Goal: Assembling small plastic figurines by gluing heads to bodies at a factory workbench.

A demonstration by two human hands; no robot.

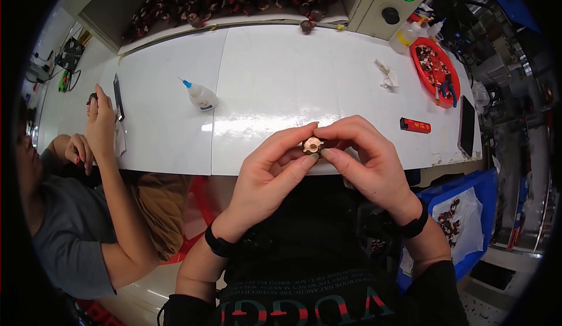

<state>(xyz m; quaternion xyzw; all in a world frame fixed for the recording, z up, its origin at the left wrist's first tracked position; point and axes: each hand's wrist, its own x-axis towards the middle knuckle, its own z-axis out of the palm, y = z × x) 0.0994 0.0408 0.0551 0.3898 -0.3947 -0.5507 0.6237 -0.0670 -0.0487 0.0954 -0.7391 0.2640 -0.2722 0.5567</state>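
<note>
Just over the table's near edge, a small round piece (313, 145), dark brown with a beige part that has a round hollow, sits between my two hands. My left hand (272, 165) pinches it from the left with thumb and fingertips. From the other side, my right hand (366, 159) closes on it, thumb tip against the lower rim. The hollow faces up toward me, while its underside is hidden by my fingers. A white dropper bottle (201, 96) with a blue tip stands farther off to the left.
A co-worker's raised hand (101, 121) holds a small dark piece at the left. Many similar pieces fill the box (234, 1) at the back. Rightward are a red lighter (415, 125), a red tray (453, 80) with parts and pliers, a phone (466, 125) and a blue bin (487, 200).
</note>
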